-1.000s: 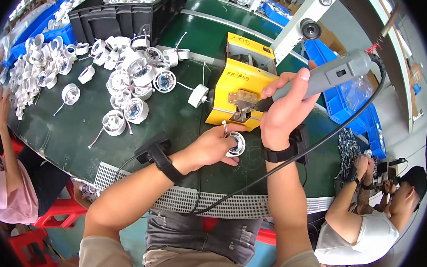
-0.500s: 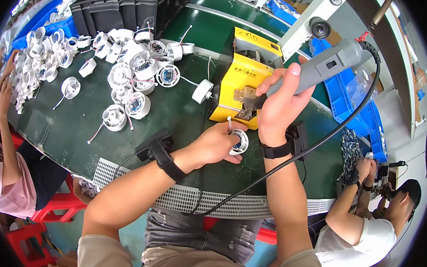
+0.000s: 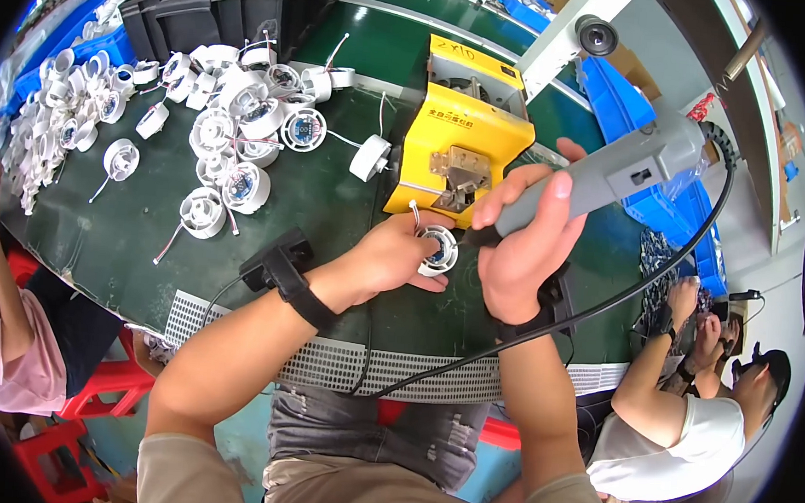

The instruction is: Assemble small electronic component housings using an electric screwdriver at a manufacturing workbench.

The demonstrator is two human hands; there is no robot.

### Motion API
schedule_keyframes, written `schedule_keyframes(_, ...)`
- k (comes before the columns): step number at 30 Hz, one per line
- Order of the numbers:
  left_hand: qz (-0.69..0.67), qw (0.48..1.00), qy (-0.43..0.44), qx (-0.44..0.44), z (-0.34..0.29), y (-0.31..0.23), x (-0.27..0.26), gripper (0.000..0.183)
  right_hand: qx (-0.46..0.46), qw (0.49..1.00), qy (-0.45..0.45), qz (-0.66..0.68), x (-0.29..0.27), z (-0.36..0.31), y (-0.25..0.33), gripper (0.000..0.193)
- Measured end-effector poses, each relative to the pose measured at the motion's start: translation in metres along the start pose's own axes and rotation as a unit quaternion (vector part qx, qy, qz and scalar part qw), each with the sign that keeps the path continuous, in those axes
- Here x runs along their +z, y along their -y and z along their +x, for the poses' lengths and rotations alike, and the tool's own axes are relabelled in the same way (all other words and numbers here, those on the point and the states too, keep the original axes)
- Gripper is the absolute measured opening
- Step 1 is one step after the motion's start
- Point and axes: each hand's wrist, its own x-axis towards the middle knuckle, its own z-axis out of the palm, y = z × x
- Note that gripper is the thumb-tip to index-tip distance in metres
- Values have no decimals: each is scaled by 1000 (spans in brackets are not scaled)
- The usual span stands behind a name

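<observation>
My left hand [image 3: 385, 258] pinches a white round plastic housing [image 3: 449, 254] against the green bench. A small circuit board sits inside it, and a short white connector lead rises by my fingers. Wrapped in my right hand [image 3: 523, 263] is a grey corded electric screwdriver [image 3: 600, 178], tilted with its dark nose down toward the housing's right side. Whether the bit touches the housing, I cannot tell. Just beyond both hands stands a yellow screw feeder [image 3: 470, 125] with a metal bracket on its front. One more white housing [image 3: 369, 158] lies at the feeder's left.
Several white housings [image 3: 246, 99] with leads are heaped to the left, beside smaller white parts [image 3: 46, 128]. A black crate [image 3: 205, 20] stands behind. Blue bins [image 3: 672, 213] line the right. The screwdriver's black cable [image 3: 645, 271] crosses over my right wrist. People sit at both sides.
My right hand has brought the screwdriver away from the feeder's front bracket, nearer and down toward the housing. My left hand still holds the housing in about the same place.
</observation>
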Motion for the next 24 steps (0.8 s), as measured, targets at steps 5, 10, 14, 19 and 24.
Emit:
schedule_keyframes(5, -5, 1000, -1, 4, -1, -2, 3, 35, -4, 1000, 24, 2, -5, -9, -9, 46)
schedule_keyframes(10, 6, 1000, -5, 7, -1, 0, 2, 31, 12, 999, 45, 17, -4, -14, -16, 45)
schedule_keyframes(14, 14, 1000, -5, 18, 0, 2, 2, 31, 22, 999, 48, 9, -1, -16, -15, 44)
schedule_keyframes(19, 28, 999, 4, 35, 0, 3, 2, 31, 17, 998, 55, -1, 0, -19, -15, 45)
schedule_keyframes(24, 23, 999, 2, 40, 1, 5, 1, 31, 8, 998, 69, -3, 1, -20, -16, 45)
